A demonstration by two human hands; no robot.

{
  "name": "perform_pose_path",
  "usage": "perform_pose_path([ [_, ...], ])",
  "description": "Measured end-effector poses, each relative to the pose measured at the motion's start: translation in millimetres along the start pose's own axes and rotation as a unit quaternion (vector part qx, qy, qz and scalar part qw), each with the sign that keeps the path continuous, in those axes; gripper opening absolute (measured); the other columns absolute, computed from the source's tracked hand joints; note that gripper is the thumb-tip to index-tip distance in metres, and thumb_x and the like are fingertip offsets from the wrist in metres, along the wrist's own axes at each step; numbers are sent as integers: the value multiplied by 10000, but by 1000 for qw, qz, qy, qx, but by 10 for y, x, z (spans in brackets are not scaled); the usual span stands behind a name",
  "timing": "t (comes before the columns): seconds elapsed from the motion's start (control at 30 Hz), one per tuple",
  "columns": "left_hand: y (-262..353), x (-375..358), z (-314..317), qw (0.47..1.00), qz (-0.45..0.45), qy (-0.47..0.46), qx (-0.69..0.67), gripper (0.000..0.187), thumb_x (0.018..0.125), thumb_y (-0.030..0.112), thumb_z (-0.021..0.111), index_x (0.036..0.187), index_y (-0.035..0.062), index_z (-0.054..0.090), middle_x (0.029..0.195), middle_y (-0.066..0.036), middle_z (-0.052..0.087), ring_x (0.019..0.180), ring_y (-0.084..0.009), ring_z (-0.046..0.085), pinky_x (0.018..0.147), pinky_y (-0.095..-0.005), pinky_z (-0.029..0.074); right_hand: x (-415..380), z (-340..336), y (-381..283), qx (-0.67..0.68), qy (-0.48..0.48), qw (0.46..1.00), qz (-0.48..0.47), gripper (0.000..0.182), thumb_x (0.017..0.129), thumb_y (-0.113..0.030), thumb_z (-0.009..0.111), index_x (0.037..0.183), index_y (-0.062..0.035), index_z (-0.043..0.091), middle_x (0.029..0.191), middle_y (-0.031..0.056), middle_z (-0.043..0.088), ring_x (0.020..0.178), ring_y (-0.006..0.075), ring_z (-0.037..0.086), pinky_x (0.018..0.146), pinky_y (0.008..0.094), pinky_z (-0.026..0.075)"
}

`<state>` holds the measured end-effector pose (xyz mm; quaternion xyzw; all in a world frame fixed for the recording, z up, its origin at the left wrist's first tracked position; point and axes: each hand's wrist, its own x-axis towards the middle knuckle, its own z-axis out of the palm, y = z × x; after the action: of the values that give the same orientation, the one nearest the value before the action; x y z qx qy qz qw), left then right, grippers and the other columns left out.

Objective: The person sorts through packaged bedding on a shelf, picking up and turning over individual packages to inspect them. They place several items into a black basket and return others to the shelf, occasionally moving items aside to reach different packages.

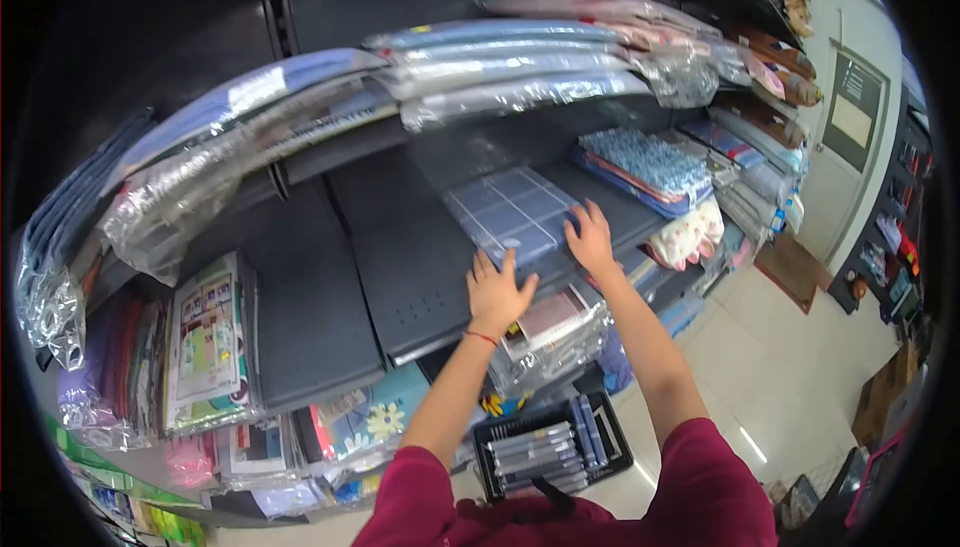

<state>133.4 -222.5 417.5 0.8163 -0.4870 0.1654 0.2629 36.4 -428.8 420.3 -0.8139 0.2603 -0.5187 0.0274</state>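
Note:
A flat folded blue cloth with white check lines, in clear plastic, lies on the dark middle shelf. My left hand is at its near left corner, fingers spread and fingertips at the plastic. On the package's right edge rests my right hand, its fingers stretched out and apart. Neither hand is wrapped round the package. To the right on the same shelf is a pile of folded textiles with a fuzzy blue piece on top.
Plastic-wrapped textiles line the shelf above. Below are more packages, including a teal floral one. A black basket with several wrapped blue bundles stands on the floor. A door and brown mat are at the right.

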Motion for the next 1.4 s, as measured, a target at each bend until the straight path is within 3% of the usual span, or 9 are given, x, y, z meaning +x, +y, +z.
perform_pose_path([
  [0.07,32,0,-2,1000,-7,-8,17,707,815,528,536,1348,83,403,1353,-387,314,1274,-463,346,1055,-496,254,-91,248,195,-115,18,991,60,372,810,-306,595,1135,-126,597,1188,176,532,1115,365,494,933,429,417],
  [0.17,43,19,-66,1000,-4,0,2,697,791,521,561,1323,86,441,1300,-373,385,1233,-451,394,1032,-473,285,-52,126,101,-20,-64,986,152,435,794,-373,603,1156,-133,595,1140,174,534,1093,354,497,932,429,412],
  [0.4,71,-113,-189,996,36,82,-12,680,660,453,751,1201,115,517,1172,-279,496,1073,-409,501,968,-465,350,-450,-255,147,68,-29,995,73,511,775,-330,638,1217,-86,556,1144,215,484,1109,381,454,931,423,401],
  [0.57,95,-719,-468,992,80,44,-88,450,676,7,685,1099,108,568,1153,-183,506,1036,-372,516,901,-432,408,-1131,-1316,-22,61,-25,998,-16,579,652,-60,705,1211,-104,560,1099,190,480,1047,357,485,898,412,419],
  [0.83,1335,-1774,-894,954,171,-32,-244,415,653,-24,674,1043,117,647,1186,-150,510,1050,-327,528,866,-397,430,-2862,-3096,-145,-7,29,983,179,542,602,89,704,1115,-59,615,1010,131,528,904,257,556,748,319,482],
  [1.0,1714,-2117,257,877,100,-250,-399,384,767,-13,590,1119,140,592,1270,-197,480,1145,-386,490,909,-441,431,-4285,-3224,-97,-22,-41,899,436,562,628,109,704,1155,-60,606,945,112,538,862,246,572,715,308,493],
  [1.13,1630,-2502,1478,860,41,-301,-409,476,775,-78,513,1217,96,495,1364,-220,392,1251,-406,391,1004,-410,368,-5157,-2668,38,73,-83,857,504,448,730,10,717,1158,-34,596,881,104,529,738,198,569,657,298,518],
  [1.23,1461,-2666,2186,832,0,-368,-414,558,759,-77,521,1293,38,404,1394,-227,345,1313,-384,320,1080,-384,275,-5544,-2380,-14,80,-216,816,530,419,773,-91,712,1165,-22,582,871,132,541,707,232,587,665,317,503],
  [1.4,1330,-2875,2942,838,-3,-401,-371,686,745,-26,563,1375,-16,291,1404,-229,335,1343,-359,277,1124,-392,201,-5752,-1979,368,63,-254,758,597,428,812,-225,674,1186,-50,560,921,163,566,765,309,604,705,400,492],
])
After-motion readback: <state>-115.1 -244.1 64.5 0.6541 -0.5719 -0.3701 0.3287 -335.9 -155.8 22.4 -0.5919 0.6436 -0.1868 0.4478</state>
